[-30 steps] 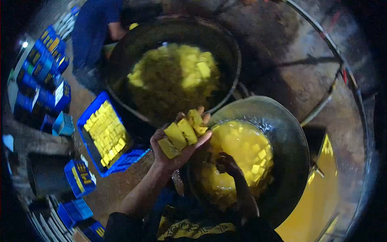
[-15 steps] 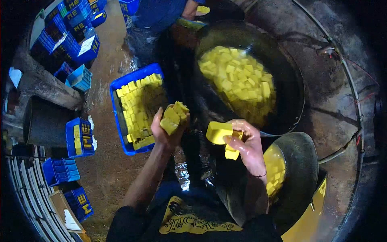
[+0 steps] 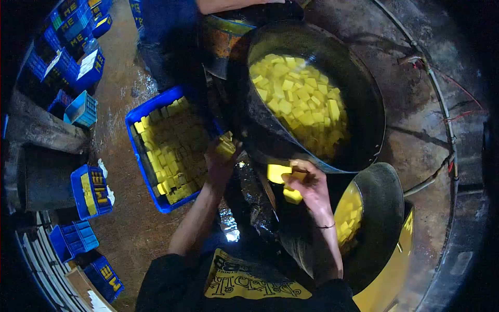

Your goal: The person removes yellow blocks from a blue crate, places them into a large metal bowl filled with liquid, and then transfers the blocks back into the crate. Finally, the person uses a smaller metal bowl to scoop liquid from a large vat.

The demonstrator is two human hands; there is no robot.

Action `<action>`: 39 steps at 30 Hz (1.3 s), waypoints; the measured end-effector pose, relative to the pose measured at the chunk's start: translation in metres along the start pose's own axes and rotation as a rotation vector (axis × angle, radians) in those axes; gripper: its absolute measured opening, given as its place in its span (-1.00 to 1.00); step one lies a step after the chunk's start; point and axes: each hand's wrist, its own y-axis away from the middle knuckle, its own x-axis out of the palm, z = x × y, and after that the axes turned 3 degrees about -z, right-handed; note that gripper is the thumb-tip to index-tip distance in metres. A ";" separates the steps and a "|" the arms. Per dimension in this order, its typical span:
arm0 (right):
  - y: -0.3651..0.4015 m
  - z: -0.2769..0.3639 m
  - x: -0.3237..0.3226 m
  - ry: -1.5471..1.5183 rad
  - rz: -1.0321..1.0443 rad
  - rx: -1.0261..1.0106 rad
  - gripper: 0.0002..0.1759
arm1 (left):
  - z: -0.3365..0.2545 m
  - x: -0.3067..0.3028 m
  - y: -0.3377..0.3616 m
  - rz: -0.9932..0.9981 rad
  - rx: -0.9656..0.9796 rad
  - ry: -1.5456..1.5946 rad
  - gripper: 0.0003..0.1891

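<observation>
My left hand [image 3: 218, 161] holds several yellow cubes [image 3: 226, 146] at the right edge of a blue crate [image 3: 139, 159] filled with rows of the same cubes. My right hand [image 3: 306, 184] grips two or three wet yellow cubes [image 3: 278, 173] between the crate and the woks. A large black wok [image 3: 364, 104] ahead holds many yellow cubes in liquid. A smaller wok [image 3: 384, 208] to my right holds cubes in yellow liquid.
Another person in blue [image 3: 171, 21] stands beyond the crate with an arm [image 3: 228, 5] reaching over a drum [image 3: 221, 44]. Blue crates [image 3: 91, 191] lie stacked and scattered on the left. A dark barrel [image 3: 44, 177] stands left. The brown floor is wet.
Both hands have moved with their cubes from over the small wok leftward; my left hand has lowered to the blue crate's edge. The view has swung so the crate is nearer the centre.
</observation>
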 end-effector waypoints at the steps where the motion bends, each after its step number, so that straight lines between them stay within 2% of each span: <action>1: -0.003 -0.003 0.005 0.007 0.048 -0.030 -0.69 | -0.003 0.010 0.013 0.006 -0.125 0.254 -0.76; 3: -0.008 0.006 0.016 0.225 0.131 -0.148 -0.69 | 0.016 -0.001 0.018 -0.068 -0.404 0.552 -0.65; 5: -0.014 0.006 0.020 0.360 0.199 -0.148 -0.70 | 0.027 0.001 0.029 0.014 -0.412 0.515 -0.68; 8: -0.019 -0.001 0.023 0.300 0.178 -0.104 -0.69 | 0.032 0.002 0.042 0.045 -0.394 0.377 -0.71; 9: -0.021 -0.010 0.023 0.290 0.187 -0.065 -0.69 | 0.036 0.002 0.048 0.077 -0.403 0.378 -0.66; 10: -0.023 -0.027 0.022 0.346 0.189 -0.168 -0.69 | 0.039 0.001 0.054 0.109 -0.412 0.379 -0.60; 11: -0.022 -0.030 0.023 0.346 0.195 -0.165 -0.69 | 0.039 0.000 0.063 0.142 -0.427 0.379 -0.54; 12: -0.021 -0.032 0.024 0.441 0.260 -0.194 -0.69 | 0.039 -0.003 0.075 0.190 0.005 -0.378 -0.55; 13: -0.019 -0.034 0.025 0.535 0.323 -0.223 -0.68 | 0.038 -0.005 0.079 0.187 0.001 -0.379 -0.55; 15: -0.014 -0.037 0.034 0.530 0.295 -0.220 -0.65 | 0.024 0.007 0.091 -0.014 -0.500 0.418 -0.59; 17: -0.004 -0.043 0.044 0.526 0.231 -0.218 -0.57 | 0.033 -0.006 0.093 -0.016 -0.477 0.421 -0.62; 18: -0.004 -0.058 0.046 0.560 0.194 -0.106 -0.58 | 0.035 -0.014 0.094 0.034 -0.475 0.434 -0.63; 19: -0.001 -0.070 0.045 0.558 0.189 -0.100 -0.58 | 0.039 -0.022 0.095 0.083 -0.470 0.447 -0.63; 21: 0.005 -0.075 0.047 0.571 0.255 -0.317 -0.48 | 0.041 -0.025 0.102 0.068 -0.438 0.368 -0.63; 22: 0.009 -0.079 0.050 0.566 0.239 -0.305 -0.48 | 0.042 -0.026 0.108 0.057 -0.405 0.288 -0.63; 24: 0.019 -0.078 0.056 0.914 -0.020 -0.477 -0.38 | 0.041 -0.023 0.120 0.020 -0.453 0.296 -0.61; 25: 0.022 -0.082 0.054 0.925 -0.084 -0.441 -0.38 | 0.044 -0.016 0.127 -0.017 -0.492 0.319 -0.60; 26: 0.023 -0.088 0.049 0.872 0.108 -0.298 -0.32 | 0.050 -0.012 0.131 -0.008 -0.514 0.305 -0.58; 27: 0.026 -0.095 0.040 0.796 0.290 -0.156 -0.23 | 0.055 -0.011 0.135 0.021 -0.522 0.279 -0.57; 29: 0.039 -0.109 0.015 0.864 0.274 -0.281 -0.15 | 0.063 -0.010 0.137 0.099 -0.539 0.245 -0.54; 31: 0.057 -0.046 -0.011 0.856 0.104 -0.259 -0.18 | 0.068 -0.013 0.136 0.190 -0.544 0.202 -0.51; 33: 0.076 -0.002 -0.071 0.683 -0.178 -0.519 -0.39 | 0.075 -0.009 0.136 0.255 -0.598 0.238 -0.48; 35: 0.099 0.016 -0.142 0.418 -0.488 -0.234 -0.62 | 0.074 0.018 0.142 0.214 -0.769 0.424 -0.49; 36: 0.097 0.006 -0.183 0.628 -0.646 -0.305 -0.71 | 0.079 0.023 0.142 0.203 -0.729 0.329 -0.49; 37: 0.091 -0.030 -0.226 0.506 -0.737 -0.166 -0.70 | 0.083 0.027 0.141 0.193 -0.685 0.235 -0.49; 38: 0.089 -0.080 -0.271 0.568 -0.700 -0.177 -0.70 | 0.088 0.030 0.143 0.191 -0.681 0.221 -0.49; 39: 0.089 -0.137 -0.309 0.675 -0.574 0.000 -0.69 | 0.093 0.033 0.146 0.254 -0.525 -0.010 -0.53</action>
